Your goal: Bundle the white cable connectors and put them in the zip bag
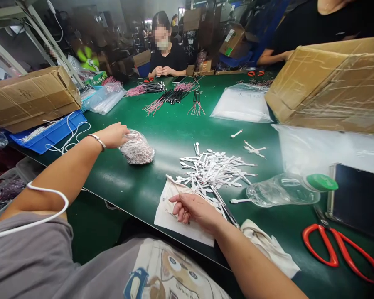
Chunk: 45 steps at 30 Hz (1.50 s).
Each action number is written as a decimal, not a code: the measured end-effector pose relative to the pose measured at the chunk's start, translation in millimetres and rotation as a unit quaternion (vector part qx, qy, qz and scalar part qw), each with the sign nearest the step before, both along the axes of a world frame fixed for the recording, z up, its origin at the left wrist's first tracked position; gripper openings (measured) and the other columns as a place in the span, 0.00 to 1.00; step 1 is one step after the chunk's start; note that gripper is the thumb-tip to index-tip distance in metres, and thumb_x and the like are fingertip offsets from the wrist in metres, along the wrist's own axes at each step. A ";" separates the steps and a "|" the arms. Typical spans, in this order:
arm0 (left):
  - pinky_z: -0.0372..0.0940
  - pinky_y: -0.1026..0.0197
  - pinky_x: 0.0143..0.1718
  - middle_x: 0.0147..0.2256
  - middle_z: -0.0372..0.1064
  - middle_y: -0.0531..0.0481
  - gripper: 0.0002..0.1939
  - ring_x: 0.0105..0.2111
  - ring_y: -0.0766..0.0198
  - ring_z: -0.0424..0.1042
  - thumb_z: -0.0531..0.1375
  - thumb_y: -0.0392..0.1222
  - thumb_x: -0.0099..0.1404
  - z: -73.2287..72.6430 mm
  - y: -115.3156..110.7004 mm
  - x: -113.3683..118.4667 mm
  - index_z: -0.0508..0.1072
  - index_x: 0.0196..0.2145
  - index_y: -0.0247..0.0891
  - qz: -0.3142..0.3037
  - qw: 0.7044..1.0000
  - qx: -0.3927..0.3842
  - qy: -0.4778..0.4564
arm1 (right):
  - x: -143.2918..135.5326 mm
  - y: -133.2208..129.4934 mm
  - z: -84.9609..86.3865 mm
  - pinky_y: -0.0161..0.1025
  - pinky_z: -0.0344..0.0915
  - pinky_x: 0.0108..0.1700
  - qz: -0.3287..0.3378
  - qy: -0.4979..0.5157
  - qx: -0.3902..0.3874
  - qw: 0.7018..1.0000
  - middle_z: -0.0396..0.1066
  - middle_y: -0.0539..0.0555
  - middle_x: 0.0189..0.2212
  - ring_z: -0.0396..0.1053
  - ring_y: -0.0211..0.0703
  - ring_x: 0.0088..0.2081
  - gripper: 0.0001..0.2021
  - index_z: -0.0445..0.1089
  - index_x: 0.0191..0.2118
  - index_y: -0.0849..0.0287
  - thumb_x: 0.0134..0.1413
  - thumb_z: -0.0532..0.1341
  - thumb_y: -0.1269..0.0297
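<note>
My left hand (114, 135) reaches out to a clear plastic bag (138, 148) packed with small white and reddish pieces. Its fingers are closed on the top of the bag. My right hand (197, 208) hovers over or rests on a whitish cloth or paper sheet (183, 232) at the table's near edge. Its fingers are curled, thumb against forefinger; whatever they hold, if anything, I cannot make out. Just beyond it lies a loose pile of short white cable connectors (213, 168). Dark slim tweezers (227, 207) lie beside the pile, partly hidden.
On the right are a clear bottle (283, 190) with a green cap, red-handled scissors (327, 238), a phone (360, 199) and a large carton (327, 83). A blue tray (56, 135) and another carton (34, 97) stand left. Across the green table (137, 187), a person works near wire bundles (174, 95).
</note>
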<state>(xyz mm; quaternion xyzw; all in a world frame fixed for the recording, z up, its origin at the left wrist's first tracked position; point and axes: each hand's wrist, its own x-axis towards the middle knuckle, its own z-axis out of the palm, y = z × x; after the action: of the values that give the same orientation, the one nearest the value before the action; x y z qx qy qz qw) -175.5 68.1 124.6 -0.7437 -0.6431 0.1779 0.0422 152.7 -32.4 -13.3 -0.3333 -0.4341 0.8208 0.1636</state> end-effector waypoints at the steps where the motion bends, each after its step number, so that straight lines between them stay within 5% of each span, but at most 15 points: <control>1: 0.49 0.55 0.57 0.47 0.66 0.45 0.19 0.52 0.56 0.61 0.50 0.44 0.62 2.0 0.9 -1.9 0.68 0.48 0.35 -0.010 1.000 -0.008 0.000 | -0.2 -0.4 0.0 0.28 0.58 0.21 0.004 0.000 0.001 1.000 0.70 0.53 0.26 0.65 0.31 0.21 0.23 0.68 0.39 0.64 0.51 0.56 0.45; 4: 0.51 0.55 0.55 0.47 0.66 0.45 0.20 0.51 0.56 0.62 0.49 0.44 0.63 9.4 -1.9 0.7 0.67 0.49 0.35 -0.023 1.000 0.012 0.006 | -0.4 -1.7 0.9 0.29 0.59 0.22 0.019 -0.006 0.013 1.000 0.70 0.53 0.26 0.66 0.32 0.22 0.24 0.68 0.39 0.64 0.50 0.57 0.45; 8: 0.56 0.54 0.51 0.44 0.68 0.43 0.18 0.48 0.55 0.64 0.46 0.41 0.64 5.6 -27.5 37.8 0.70 0.46 0.35 -0.075 0.980 0.178 -0.048 | 0.7 -5.0 2.8 0.30 0.60 0.24 0.095 -0.029 0.049 0.994 0.70 0.53 0.25 0.66 0.33 0.23 0.23 0.69 0.36 0.65 0.48 0.58 0.45; 10: 0.58 0.55 0.47 0.39 0.70 0.45 0.17 0.42 0.58 0.66 0.46 0.41 0.65 -9.7 -46.2 67.4 0.71 0.43 0.37 -0.140 0.967 0.181 -0.116 | 1.5 -7.6 4.1 0.30 0.60 0.25 0.150 -0.046 0.073 0.985 0.70 0.53 0.25 0.66 0.34 0.24 0.21 0.69 0.34 0.64 0.50 0.57 0.46; 14: 0.61 0.61 0.38 0.34 0.69 0.45 0.15 0.36 0.62 0.66 0.47 0.40 0.66 -54.2 -68.9 117.5 0.73 0.40 0.37 -0.259 0.947 0.030 -0.187 | 2.4 -10.9 9.9 0.31 0.60 0.27 0.240 -0.096 0.184 0.948 0.70 0.52 0.25 0.65 0.33 0.24 0.17 0.68 0.30 0.62 0.54 0.54 0.51; 17: 0.61 0.60 0.39 0.35 0.69 0.44 0.15 0.37 0.60 0.66 0.47 0.40 0.66 -78.6 -60.1 134.5 0.72 0.40 0.36 -0.234 0.952 0.020 -0.197 | 2.7 -10.7 15.0 0.31 0.60 0.28 0.267 -0.119 0.254 0.922 0.71 0.51 0.25 0.65 0.34 0.24 0.15 0.68 0.31 0.61 0.55 0.53 0.53; 21: 0.56 0.57 0.51 0.49 0.63 0.40 0.24 0.50 0.56 0.61 0.55 0.46 0.61 -92.9 -27.3 146.5 0.63 0.52 0.32 -0.209 0.949 0.030 -0.233 | 3.0 -9.9 16.0 0.31 0.60 0.28 0.274 -0.124 0.275 0.913 0.71 0.51 0.26 0.65 0.33 0.24 0.15 0.68 0.31 0.61 0.56 0.53 0.54; 26: 0.51 0.54 0.56 0.59 0.49 0.36 0.45 0.58 0.50 0.51 0.62 0.54 0.50 -103.8 10.2 169.7 0.51 0.59 0.30 -0.190 0.959 -0.076 -0.196 | 3.4 -9.3 13.5 0.31 0.61 0.27 0.274 -0.112 0.244 0.924 0.71 0.52 0.27 0.66 0.34 0.24 0.16 0.67 0.32 0.62 0.55 0.53 0.52; 33: 0.54 0.52 0.54 0.57 0.52 0.34 0.52 0.55 0.45 0.53 0.63 0.61 0.42 -102.5 35.4 199.6 0.51 0.58 0.30 -0.168 0.960 -0.164 -0.150 | 3.7 -9.0 14.4 0.31 0.62 0.27 0.267 -0.098 0.226 0.932 0.70 0.51 0.26 0.66 0.33 0.23 0.14 0.67 0.30 0.62 0.55 0.53 0.55; 38: 0.59 0.51 0.48 0.51 0.58 0.34 0.44 0.50 0.44 0.58 0.65 0.56 0.40 -101.7 35.2 207.7 0.60 0.52 0.31 -0.163 0.963 -0.160 -0.145 | 3.7 -9.5 14.2 0.30 0.62 0.27 0.258 -0.092 0.222 0.936 0.69 0.50 0.24 0.65 0.32 0.22 0.14 0.66 0.28 0.61 0.55 0.54 0.56; 45: 0.62 0.63 0.32 0.37 0.70 0.45 0.25 0.34 0.58 0.69 0.59 0.40 0.49 -108.7 17.3 204.8 0.65 0.46 0.35 -0.144 0.954 -0.166 -0.206 | 3.8 -10.1 12.1 0.30 0.61 0.26 0.256 -0.087 0.229 0.935 0.68 0.49 0.23 0.64 0.32 0.21 0.14 0.66 0.27 0.62 0.55 0.54 0.56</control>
<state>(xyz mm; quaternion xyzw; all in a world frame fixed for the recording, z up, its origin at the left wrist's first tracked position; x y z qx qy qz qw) 29.3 85.4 15.9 -0.8456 -0.4850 0.1172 -0.1896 156.5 -42.4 -1.1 -0.2345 -0.6932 0.6813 -0.0181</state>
